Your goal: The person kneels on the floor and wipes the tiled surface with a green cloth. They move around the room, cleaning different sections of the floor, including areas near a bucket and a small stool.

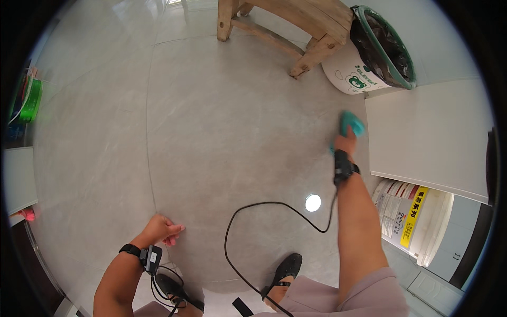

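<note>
My right hand (346, 143) is stretched out to the right and closed round a teal cloth (352, 123). It is low over the grey tiled floor (237, 137), beside a white panel. The cloth's edges are a little blurred, and part of it is hidden under the hand. Whether the whole cloth lies on the floor I cannot tell. My left hand (163, 230) hangs at the lower left with its fingers curled in and the thumb across them. Nothing shows in it. Black straps with small devices sit on both wrists.
A wooden stool (296, 24) stands at the far side, next to a white bin (343, 71) with a dark liner. A large white bucket (409, 219) is at the right, below the white panel (422, 132). A black cable (227, 238) loops from my right wrist. A green tub (33, 100) is at the left.
</note>
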`<state>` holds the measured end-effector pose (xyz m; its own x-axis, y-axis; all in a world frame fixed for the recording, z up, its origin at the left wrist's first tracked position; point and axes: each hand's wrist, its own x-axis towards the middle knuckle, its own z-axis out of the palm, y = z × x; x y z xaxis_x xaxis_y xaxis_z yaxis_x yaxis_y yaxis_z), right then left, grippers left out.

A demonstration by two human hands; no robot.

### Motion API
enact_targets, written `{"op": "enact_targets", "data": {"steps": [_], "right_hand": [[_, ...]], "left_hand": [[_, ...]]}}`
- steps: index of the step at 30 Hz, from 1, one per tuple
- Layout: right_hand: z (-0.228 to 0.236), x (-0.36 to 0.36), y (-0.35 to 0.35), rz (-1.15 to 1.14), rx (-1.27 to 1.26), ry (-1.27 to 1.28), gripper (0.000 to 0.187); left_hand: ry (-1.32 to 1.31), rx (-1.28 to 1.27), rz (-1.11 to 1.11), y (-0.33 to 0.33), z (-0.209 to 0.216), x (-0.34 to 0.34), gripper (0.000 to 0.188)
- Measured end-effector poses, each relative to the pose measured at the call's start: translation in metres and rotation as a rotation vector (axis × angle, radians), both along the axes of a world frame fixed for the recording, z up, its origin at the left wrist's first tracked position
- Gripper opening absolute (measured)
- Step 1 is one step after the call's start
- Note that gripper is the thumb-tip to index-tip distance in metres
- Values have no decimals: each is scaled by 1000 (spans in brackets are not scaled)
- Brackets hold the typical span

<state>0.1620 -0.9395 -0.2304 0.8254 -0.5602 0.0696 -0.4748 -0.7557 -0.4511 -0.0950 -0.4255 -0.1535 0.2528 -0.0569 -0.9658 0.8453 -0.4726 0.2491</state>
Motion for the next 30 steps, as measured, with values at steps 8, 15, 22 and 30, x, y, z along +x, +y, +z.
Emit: {"op": "enact_targets", "data": {"steps": [8,15,22,30], "right_hand": [[10,-123,320,992,317,-155,54],[43,-246,369,1063,790,124,51],[63,-160,252,654,1248,230,45],[30,-48,116,74,562,-144,52]], "left_hand": [[-26,6,-14,5,1,-4,38],[-1016,70,-454,8,-19,-9,33],[-486,128,75,-9,-19,-54,29],[-678,35,263,-21,-12,-138,23]]}}
